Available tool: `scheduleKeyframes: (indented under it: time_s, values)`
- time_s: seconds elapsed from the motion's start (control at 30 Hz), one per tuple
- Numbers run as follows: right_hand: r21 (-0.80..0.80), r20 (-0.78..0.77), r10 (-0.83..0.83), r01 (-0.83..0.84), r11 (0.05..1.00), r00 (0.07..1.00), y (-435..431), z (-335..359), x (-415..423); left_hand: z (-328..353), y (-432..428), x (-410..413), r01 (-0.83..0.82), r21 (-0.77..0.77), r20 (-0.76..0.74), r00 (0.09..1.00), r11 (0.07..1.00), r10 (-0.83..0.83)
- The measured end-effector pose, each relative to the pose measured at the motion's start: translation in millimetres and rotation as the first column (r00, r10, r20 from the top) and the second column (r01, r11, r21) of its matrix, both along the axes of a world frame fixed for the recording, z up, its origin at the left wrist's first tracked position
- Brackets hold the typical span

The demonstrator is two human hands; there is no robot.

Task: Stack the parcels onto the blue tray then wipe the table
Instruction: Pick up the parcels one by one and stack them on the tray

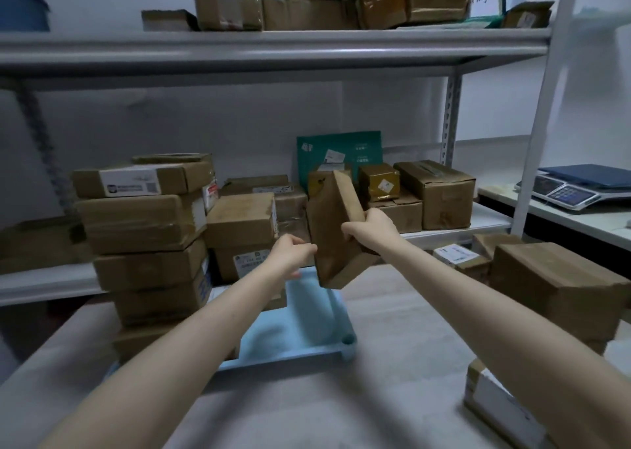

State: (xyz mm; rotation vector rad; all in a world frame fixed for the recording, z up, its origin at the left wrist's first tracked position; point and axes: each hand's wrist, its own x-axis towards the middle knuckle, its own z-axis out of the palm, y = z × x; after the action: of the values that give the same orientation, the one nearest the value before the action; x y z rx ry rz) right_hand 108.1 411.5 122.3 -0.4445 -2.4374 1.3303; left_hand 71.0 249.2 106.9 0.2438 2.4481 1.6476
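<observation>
Right hand (370, 230) grips the stiff, light-looking cardboard parcel (333, 243) by one edge — left hand (292, 254) sits at the other, can't tell if holding.

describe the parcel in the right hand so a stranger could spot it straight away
Start at the pale table and find the blue tray on it. Above the tray's far end, the right hand grips a plain brown parcel. Unlike the stacked boxes around it, it is off the surface and tilted.
</observation>
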Motion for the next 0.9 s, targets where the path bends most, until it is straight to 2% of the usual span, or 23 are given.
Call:
scheduleKeyframes:
  time_s: [0.1, 0.33, 0.43, 0.63, 0.9]
  values:
    - [-0.227, -0.023, 0.063, -0.067, 0.972, 0.998, -14, 0, 6, 0, -13, -1, 0.001, 0.053, 0.067, 0.998, 0.999, -0.005]
    - [-0.542, -0.011, 0.134, -0.118, 0.832, 0.991, -31, -13, 27, -5, -37, 19, -0.011, 0.25, 0.228, 0.972, 0.968, -0.048]
    - [-0.62, 0.006, 0.18, -0.138, 0.772, 0.984, -37, -25, 34, -11, -44, 21, 0.02, 0.29, 0.202, 0.976, 0.957, -0.082]
    - [-0.649, 0.015, 0.219, -0.157, 0.744, 0.976, -36, -47, 47, -21, -51, 25, 0.053, 0.304, 0.195, 0.974, 0.951, -0.117]
    - [-0.542, -0.057, 0.225, -0.219, 0.811, 0.973, -26, -59, 50, -23, -50, 27, 0.102, 0.306, 0.178, 0.971, 0.947, -0.162]
